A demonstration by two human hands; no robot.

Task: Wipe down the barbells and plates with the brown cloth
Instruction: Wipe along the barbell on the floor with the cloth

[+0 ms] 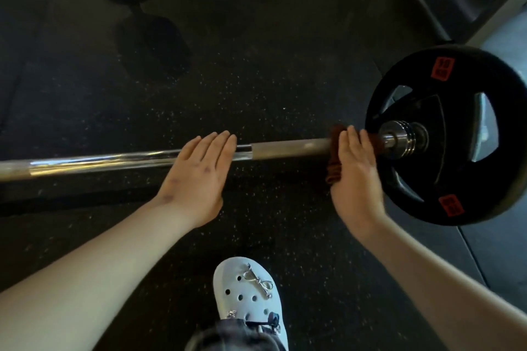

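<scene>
The barbell [114,162] lies left to right on the floor, its plate [484,65] at the right end. The right hand [353,171] has its grip clamped on the brown cloth [334,172] round the bar, just left of the plate. The left hand [196,177] rests flat, further left.

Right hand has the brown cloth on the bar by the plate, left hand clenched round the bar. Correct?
No: the head view shows the left hand lying flat on the bar, fingers straight. The right hand does hold the brown cloth on it by the plate.
</scene>
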